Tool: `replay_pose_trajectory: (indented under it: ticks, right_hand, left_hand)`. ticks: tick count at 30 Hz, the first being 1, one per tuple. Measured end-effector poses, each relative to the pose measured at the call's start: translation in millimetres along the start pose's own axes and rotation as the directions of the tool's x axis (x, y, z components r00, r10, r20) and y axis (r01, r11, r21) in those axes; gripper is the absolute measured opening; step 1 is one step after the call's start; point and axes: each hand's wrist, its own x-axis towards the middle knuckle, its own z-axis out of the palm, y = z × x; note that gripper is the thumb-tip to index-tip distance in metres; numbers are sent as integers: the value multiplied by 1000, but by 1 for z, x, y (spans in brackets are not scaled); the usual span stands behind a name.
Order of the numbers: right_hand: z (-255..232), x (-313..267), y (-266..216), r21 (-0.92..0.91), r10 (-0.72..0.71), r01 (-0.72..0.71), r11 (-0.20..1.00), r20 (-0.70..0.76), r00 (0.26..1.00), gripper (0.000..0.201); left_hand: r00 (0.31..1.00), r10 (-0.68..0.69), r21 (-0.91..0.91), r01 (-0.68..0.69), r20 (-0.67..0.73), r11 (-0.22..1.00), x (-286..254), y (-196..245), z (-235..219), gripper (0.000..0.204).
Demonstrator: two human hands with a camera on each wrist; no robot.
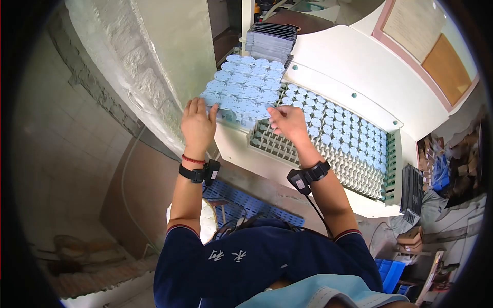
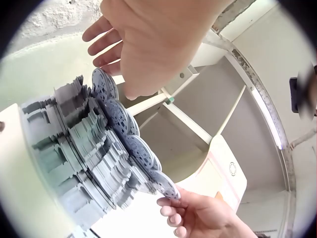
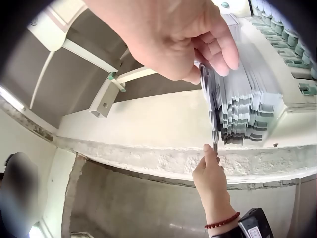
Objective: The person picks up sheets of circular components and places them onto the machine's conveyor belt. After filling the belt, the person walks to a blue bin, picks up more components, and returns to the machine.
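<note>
Light-blue sheets of joined round discs (image 1: 241, 84) lie on a tall stack at the machine's left end. The left hand (image 1: 198, 126) rests at their near left corner, fingers straight, thumb at the near edge; in the left wrist view this hand (image 2: 148, 44) has its fingers spread beside the end disc (image 2: 101, 85). The right hand (image 1: 290, 123) pinches the near right corner between thumb and forefinger, its other fingers loosely bent. The left wrist view shows the right hand (image 2: 203, 213) at the lowest disc (image 2: 165, 184). From the right wrist, the sheets (image 3: 210, 106) appear edge-on.
Right of the stack, rows of blue discs (image 1: 354, 128) fill part of a slotted rack (image 1: 277, 147). Dark-edged stacks stand behind (image 1: 270, 41) and at the far right (image 1: 411, 190). A white sloped panel (image 1: 334, 56) rises behind the rack. Blue slatted plastic (image 1: 246, 203) lies below.
</note>
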Motion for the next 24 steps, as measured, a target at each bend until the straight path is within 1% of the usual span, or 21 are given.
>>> replay_pose_trajectory:
  ticks: [2, 6, 8, 9, 11, 12, 14, 15, 16, 17, 19, 20, 21, 22, 23, 24]
  right_hand:
    - [-2, -3, -2, 68, 33, -31, 997, -30, 999, 32]
    - [-6, -2, 0, 187, 124, -114, 976, -39, 992, 27]
    - [-9, -1, 8, 393, 158, -140, 909, -13, 987, 26]
    - [-11, 0, 14, 491, 171, -150, 858, 1, 985, 25]
    - [-20, -5, 28, 569, 146, -104, 816, -29, 989, 23]
    - [-29, -13, 35, 606, 138, -76, 792, -57, 989, 22]
    - [-49, -41, 49, 657, 113, -38, 753, -73, 991, 20]
    - [-58, -58, 57, 680, 104, -22, 733, -79, 991, 19]
    - [-70, -75, 70, 677, 100, -10, 736, -95, 990, 19]
    - [-79, -94, 77, 691, 144, -14, 723, -130, 981, 18]
    - [-98, -125, 110, 720, 128, 24, 693, -155, 980, 18]
    - [-104, -141, 122, 706, 134, 30, 707, -176, 975, 18]
    - [-109, -156, 131, 692, 139, 38, 721, -198, 970, 19]
    - [-112, -170, 140, 679, 187, 15, 734, -222, 957, 20]
    - [-111, -181, 150, 673, 207, -8, 739, -216, 954, 20]
    - [-110, -190, 161, 668, 228, -31, 743, -209, 951, 20]
  left_hand:
    - [999, 44, 0, -44, -9, 999, -2, 3, -2, 39]
    - [998, 56, -24, -55, 17, 998, -4, 11, -9, 37]
    - [998, 59, -47, -58, 23, 997, -6, 13, -11, 36]
    - [999, 38, -90, -36, 20, 995, -7, 14, -14, 36]
    - [1000, 7, -191, -2, 23, 982, -12, 22, -23, 34]
    - [999, -24, -295, 33, 34, 955, -18, 26, -27, 34]
    - [993, -78, -495, 110, 85, 862, -38, 32, -34, 33]
    - [962, -122, -670, 259, 245, 695, -52, 38, -33, 32]
    - [902, -120, -768, 419, 416, 484, -70, 42, -31, 32]
    - [815, -78, -781, 573, 574, 249, -87, 47, -27, 31]
    - [636, 92, -638, 770, 767, -3, -114, 56, -20, 35]
    - [532, 196, -522, 847, 824, -105, -125, 61, -15, 37]
    - [480, 256, -441, 876, 839, -197, -135, 66, -9, 38]
    - [427, 319, -346, 895, 846, -281, -144, 72, -4, 40]
    - [374, 384, -239, 904, 845, -354, -151, 78, 0, 41]
    - [333, 422, -166, 908, 843, -384, -154, 86, 1, 44]
